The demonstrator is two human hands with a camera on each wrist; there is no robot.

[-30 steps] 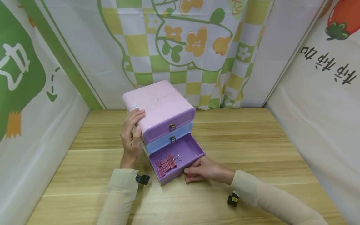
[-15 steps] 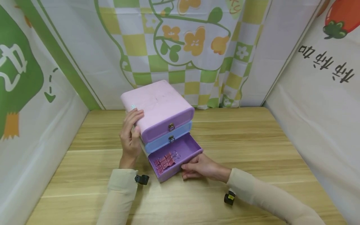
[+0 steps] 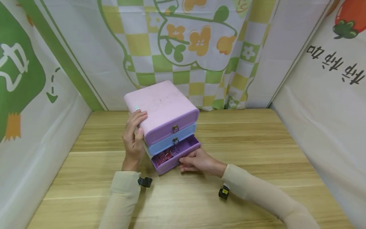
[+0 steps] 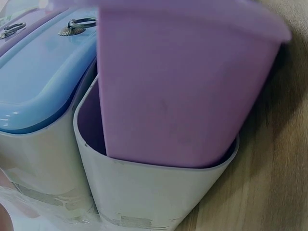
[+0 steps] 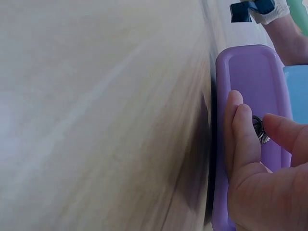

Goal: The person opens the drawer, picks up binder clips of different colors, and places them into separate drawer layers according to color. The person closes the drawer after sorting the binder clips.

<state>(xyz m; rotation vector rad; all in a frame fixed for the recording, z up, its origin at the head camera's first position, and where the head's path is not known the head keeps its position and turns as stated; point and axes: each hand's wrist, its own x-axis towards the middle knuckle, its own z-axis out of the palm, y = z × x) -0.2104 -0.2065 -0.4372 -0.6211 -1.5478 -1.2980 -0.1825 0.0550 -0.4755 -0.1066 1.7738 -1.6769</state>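
Note:
A small drawer unit (image 3: 160, 103) with a pink top stands angled on the table. Its bottom purple drawer (image 3: 168, 165) is partly pulled out, with several pink binder clips (image 3: 164, 156) inside at the left. My left hand (image 3: 133, 138) rests against the unit's left side, fingertips over the top edge. My right hand (image 3: 200, 162) presses the bottom drawer's front with fairly straight fingers (image 5: 245, 139). The thumb and fingers lie on either side of the metal ring pull (image 5: 260, 129). In the left wrist view, the purple drawer's side (image 4: 178, 91) stands out of its white housing (image 4: 144, 192).
Above the open drawer sit a blue drawer (image 3: 172, 139) and a purple top drawer (image 3: 171, 127), both closed, with ring pulls. The wooden table (image 3: 257, 143) extends around the unit. Behind it hangs a checked, flower-printed curtain (image 3: 183, 78).
My right hand has moved inward with the bottom drawer, which now stands out less. The clips have gone further under the blue drawer. My left hand stays put.

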